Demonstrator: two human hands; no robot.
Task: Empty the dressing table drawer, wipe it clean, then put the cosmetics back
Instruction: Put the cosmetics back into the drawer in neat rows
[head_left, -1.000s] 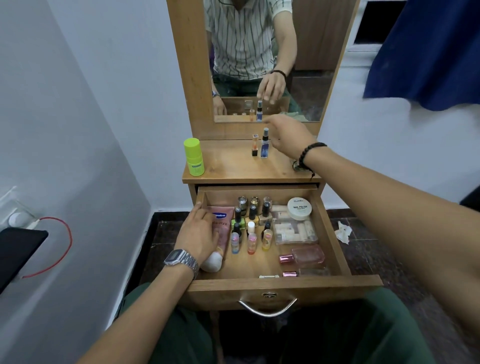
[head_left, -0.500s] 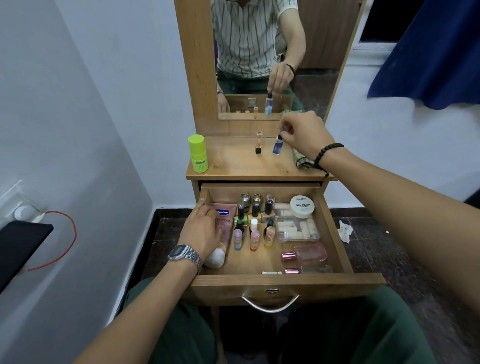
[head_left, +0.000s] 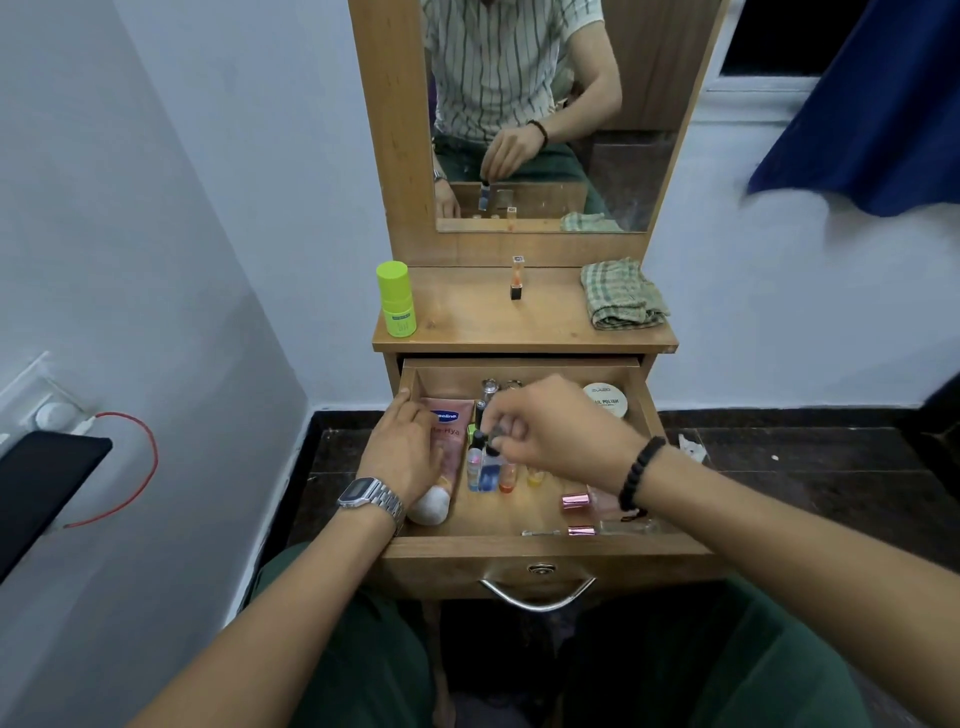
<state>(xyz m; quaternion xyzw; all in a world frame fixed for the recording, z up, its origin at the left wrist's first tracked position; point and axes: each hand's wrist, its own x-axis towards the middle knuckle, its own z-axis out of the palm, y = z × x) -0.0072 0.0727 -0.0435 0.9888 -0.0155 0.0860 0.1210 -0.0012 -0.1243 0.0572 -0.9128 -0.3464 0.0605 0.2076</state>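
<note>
My right hand (head_left: 563, 431) is over the open drawer (head_left: 524, 552), its fingers (head_left: 501, 415) pinched on the dark cap of a small blue bottle (head_left: 489, 470). The bottle stands upright in the row of little bottles at the drawer's middle, though motion blur keeps me from telling whether it rests on the drawer floor. My left hand (head_left: 404, 452) lies flat on the pink Vaseline tube (head_left: 445, 436) along the drawer's left side, fingers loosely spread over it, gripping nothing. A round nail polish tub (head_left: 605, 399) sits in the far right corner, and pink-capped bottles (head_left: 576, 501) lie near the front right. On the worktop (head_left: 467, 322) above stand a lime green bottle (head_left: 396, 299) at the left and a slim orange lipstick (head_left: 516, 277) near the mirror (head_left: 623, 156), with a folded checked cloth (head_left: 621, 301) at the right.
</note>
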